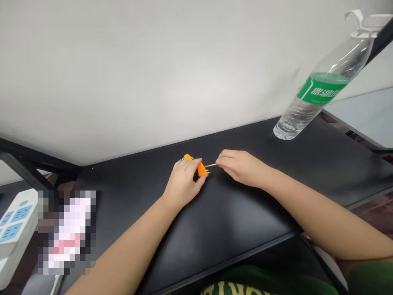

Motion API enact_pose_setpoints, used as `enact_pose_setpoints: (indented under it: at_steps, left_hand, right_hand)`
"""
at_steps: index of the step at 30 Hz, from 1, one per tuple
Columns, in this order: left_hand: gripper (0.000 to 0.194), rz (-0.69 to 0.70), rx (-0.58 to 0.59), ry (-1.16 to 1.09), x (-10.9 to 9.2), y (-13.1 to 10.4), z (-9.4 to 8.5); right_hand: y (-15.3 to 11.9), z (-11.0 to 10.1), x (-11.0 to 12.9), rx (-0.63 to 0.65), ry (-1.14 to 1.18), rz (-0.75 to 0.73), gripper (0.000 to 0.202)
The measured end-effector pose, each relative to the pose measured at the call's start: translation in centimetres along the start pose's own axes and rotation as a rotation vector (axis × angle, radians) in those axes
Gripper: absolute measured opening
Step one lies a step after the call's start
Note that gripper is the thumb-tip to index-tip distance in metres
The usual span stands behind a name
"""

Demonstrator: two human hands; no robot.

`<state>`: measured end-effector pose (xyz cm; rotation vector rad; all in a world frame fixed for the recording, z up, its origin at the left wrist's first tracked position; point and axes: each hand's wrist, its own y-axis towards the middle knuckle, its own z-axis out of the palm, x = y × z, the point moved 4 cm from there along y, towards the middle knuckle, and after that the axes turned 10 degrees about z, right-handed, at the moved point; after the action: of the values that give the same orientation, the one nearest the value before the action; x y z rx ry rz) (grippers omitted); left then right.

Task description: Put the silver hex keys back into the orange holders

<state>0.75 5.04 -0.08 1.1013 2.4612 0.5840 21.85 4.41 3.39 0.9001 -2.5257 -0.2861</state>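
Observation:
An orange holder (202, 169) with several thin metal pieces sticking out at its ends is gripped by my left hand (184, 178), low over the black table. Just to the right, my right hand (238, 164) pinches the end of a thin, light metal rod (211, 165). The rod's other end reaches the right side of the orange holder. My left fingers cover much of the holder, so its full shape is hidden.
A large water bottle (321, 90) with a green label stands at the back right, by the wall. At the left lie a pixelated object (69, 229) with a cable and a white power strip (16, 223). The black table (227, 233) has its front edge near my body.

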Motion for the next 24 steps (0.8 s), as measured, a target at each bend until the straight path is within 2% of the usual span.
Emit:
enact_pose_setpoints:
  at_steps: [10, 18, 24]
  left_hand:
    - [0.043, 0.012, -0.003, 0.014, 0.0, 0.0, 0.0]
    - [0.04, 0.005, -0.001, -0.031, -0.3, 0.2, -0.2]
    - [0.039, 0.069, -0.005, -0.051, -0.9, 0.3, -0.4]
  right_hand:
    - [-0.1, -0.1, 0.0, -0.021, -0.045, -0.01, 0.029]
    - [0.0, 0.3, 0.6, 0.036, -0.017, -0.037, 0.032]
    - [0.4, 1.2, 1.3, 0.089, 0.252, 0.008, 0.03]
